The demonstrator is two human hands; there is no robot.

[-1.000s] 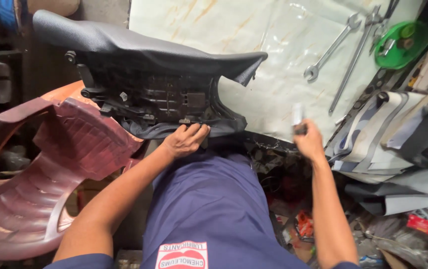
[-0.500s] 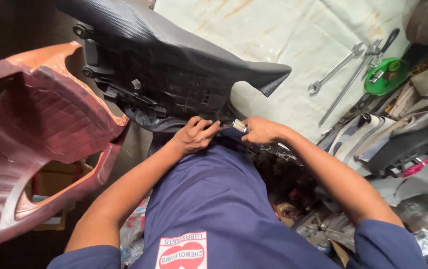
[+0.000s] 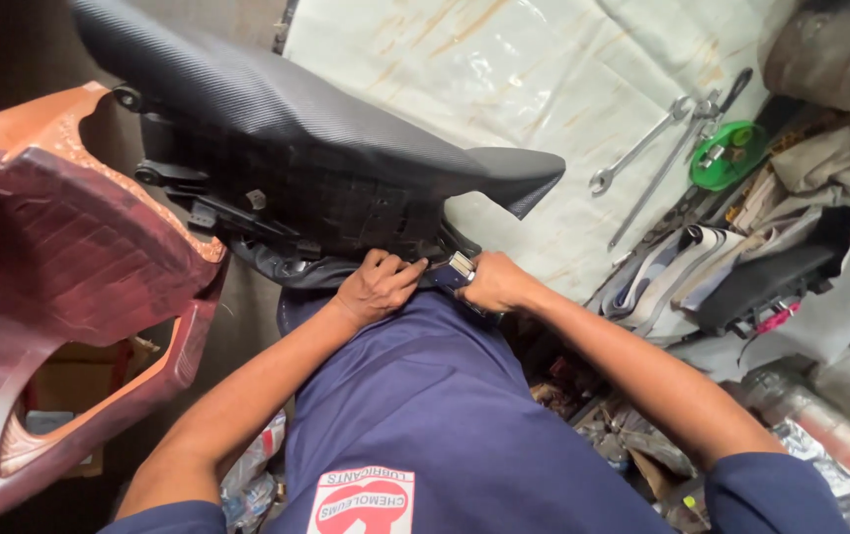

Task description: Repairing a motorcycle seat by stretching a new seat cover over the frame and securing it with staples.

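Note:
A black textured motorcycle seat (image 3: 277,138) lies upside-tilted across my lap, its ribbed plastic underside facing me. My left hand (image 3: 376,287) pinches the loose edge of the seat cover against the seat's lower rim. My right hand (image 3: 494,282) is closed around a small metal tool (image 3: 460,267), apparently a stapler, pressed against the same rim right beside my left fingers. Both forearms reach forward over my dark blue shirt.
A reddish-brown plastic chair (image 3: 59,297) lies on its side at the left. A pale plastic sheet (image 3: 544,89) covers the floor ahead. Two long spanners (image 3: 652,158) and a green lid (image 3: 726,153) lie at the right, next to stacked fabric and seat covers (image 3: 741,267).
My right hand, out to the right a second ago with the small tool, has come in to the seat's rim next to my left hand. The view shifted left and closer.

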